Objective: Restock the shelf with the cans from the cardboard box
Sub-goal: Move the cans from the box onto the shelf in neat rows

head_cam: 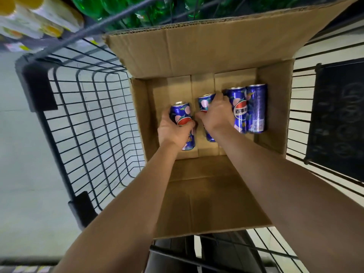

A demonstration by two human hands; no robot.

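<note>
- Our left hand (174,131) wraps the leftmost Pepsi can (180,113); our right hand (216,114) clutches the middle Pepsi can (204,102).
- Both lie flat, long axes pointing up-frame, directly under each grip.

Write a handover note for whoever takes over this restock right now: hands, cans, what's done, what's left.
Left hand: grips the leftmost can inside the cardboard box.
Right hand: grips the second can beside it.
Free cans: inner can and outer can, side by side at the box's right wall.
The box sits in a wire cart, with green bottles beyond it.
Done: both hands have a can; neither is out of the box.
Left: shelve all four cans.
</note>
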